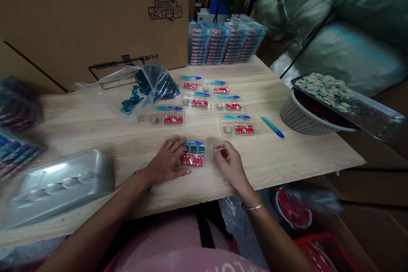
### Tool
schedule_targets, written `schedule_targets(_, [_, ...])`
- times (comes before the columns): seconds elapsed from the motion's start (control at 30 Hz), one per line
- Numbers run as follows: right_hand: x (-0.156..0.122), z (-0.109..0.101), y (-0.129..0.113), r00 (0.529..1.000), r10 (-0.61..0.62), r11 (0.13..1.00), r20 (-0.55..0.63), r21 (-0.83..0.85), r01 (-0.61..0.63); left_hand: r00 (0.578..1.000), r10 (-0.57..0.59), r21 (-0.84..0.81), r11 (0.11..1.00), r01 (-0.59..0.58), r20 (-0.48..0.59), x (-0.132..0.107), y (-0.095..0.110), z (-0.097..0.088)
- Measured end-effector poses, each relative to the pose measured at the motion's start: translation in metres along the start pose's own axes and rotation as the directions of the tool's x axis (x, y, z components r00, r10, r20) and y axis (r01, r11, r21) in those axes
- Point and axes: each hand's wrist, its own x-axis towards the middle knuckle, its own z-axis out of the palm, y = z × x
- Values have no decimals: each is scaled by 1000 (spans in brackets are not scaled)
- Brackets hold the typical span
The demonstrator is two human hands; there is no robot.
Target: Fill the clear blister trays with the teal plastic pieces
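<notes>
Blurred stacks of packaged cards (17, 104) sit at the far left, beside a dented silver metal tray (60, 189) lying on the wooden counter (95, 136). Behind it slumps a clear plastic bag (140, 89) of teal pieces. The left hand (167, 161) lies over a clear blister pack (193, 155) near the counter's front edge, its grip loose and open, fingers spread with the tips on the pack's upper edge, by its teal pieces and blue stick, above the red card. Just beside the pack, not touching it, the right hand (229, 165) has thumb and forefinger pinched shut; whether anything tiny sits between them is too small to tell. A silver bangle (251, 207) circles that wrist. Further back, more open packs (216, 102) lie in rows, with stacked packs (226, 39) behind them and a loose blue stick (272, 126) to the right. At the right edge, a metal tray (338, 102) of pale pieces tilts on a perforated colander (302, 117), in front of bulging sacks (344, 29).
</notes>
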Motion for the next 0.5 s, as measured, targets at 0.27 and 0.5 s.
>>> schedule_targets(0.27, [20,11,-17,793,-279,791,542,-338,510,987,-119,-163,981,100,-106,-17,15,-15])
schedule_targets(0.5, [19,9,0,802,-363,750,474,-362,553,650,-678,-846,78,527,343,-63,78,-13])
